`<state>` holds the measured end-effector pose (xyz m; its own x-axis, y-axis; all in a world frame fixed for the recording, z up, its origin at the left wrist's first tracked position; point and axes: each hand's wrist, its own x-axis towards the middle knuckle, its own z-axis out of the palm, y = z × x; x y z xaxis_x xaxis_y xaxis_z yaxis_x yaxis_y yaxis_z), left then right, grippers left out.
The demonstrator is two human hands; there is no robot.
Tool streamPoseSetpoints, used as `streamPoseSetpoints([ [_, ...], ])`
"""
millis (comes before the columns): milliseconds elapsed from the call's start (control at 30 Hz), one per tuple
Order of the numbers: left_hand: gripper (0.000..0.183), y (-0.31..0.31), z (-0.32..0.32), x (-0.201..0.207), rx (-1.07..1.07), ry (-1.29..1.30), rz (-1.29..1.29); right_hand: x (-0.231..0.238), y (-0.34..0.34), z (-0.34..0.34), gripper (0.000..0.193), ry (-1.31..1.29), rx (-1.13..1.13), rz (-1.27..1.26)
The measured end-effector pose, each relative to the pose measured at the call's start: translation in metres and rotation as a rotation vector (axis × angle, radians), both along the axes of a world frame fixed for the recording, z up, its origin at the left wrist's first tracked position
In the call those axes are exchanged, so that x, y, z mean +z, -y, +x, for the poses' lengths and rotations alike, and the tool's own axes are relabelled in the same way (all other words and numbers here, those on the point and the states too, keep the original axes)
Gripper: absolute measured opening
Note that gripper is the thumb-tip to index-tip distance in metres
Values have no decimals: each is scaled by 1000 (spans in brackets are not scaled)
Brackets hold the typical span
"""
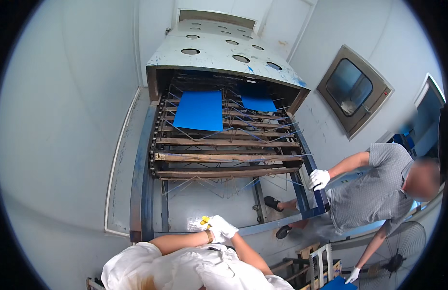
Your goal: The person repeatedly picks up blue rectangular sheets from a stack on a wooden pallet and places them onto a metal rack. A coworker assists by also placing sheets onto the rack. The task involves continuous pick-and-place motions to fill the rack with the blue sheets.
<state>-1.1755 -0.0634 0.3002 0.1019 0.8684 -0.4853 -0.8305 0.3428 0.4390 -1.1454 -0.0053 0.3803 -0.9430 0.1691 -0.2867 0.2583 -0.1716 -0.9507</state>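
My gloved hands are together above the near rail of a conveyor frame, overlapping each other. My left hand (217,236), with a brown watch at the wrist, lies partly under the other, and its fingers are hidden. My right hand (224,225) is closed over it. A small yellow thing (205,221) pokes out at their left side; its kind is too small to make out, and it seems to be in the right hand's grip. Beyond lies the slatted chain conveyor (228,157). It carries a blue flat panel (199,111) and another blue panel (258,102) further back, on wire supports.
A pale metal oven-like tunnel (214,53) with round holes covers the conveyor's far end. At right a co-worker (369,193) has one gloved hand on the frame rail (320,200) and another at a blue sheet (339,284). A fan (395,261) stands behind.
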Motion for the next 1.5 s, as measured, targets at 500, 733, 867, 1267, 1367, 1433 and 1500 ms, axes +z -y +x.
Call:
streamPoseSetpoints([
  [500, 22, -4, -100, -55, 300, -708, 13, 91, -70, -198, 34, -106, -255, -416],
  [733, 21, 12, -126, -43, 337, -587, -4, 66, -110, -305, 29, -209, -564, -882],
  [867, 25, 23, -127, 35, -204, -1363, 77, 96, -129, -314, 28, -438, -537, -814],
  [1267, 26, 2, -122, 58, -111, -2167, 339, 188, -109, 8, 35, -353, -723, 337],
  [1367, 28, -31, -114, 175, -326, -2629, 418, 152, -105, 78, 25, -402, -744, 512],
  [1433, 28, -48, -110, 192, -56, -2373, 432, 171, -90, 107, 28, -370, -576, 1044],
  [1500, 28, -70, -89, 199, 143, -1618, 490, 168, -80, 147, 32, -329, -535, 1157],
])
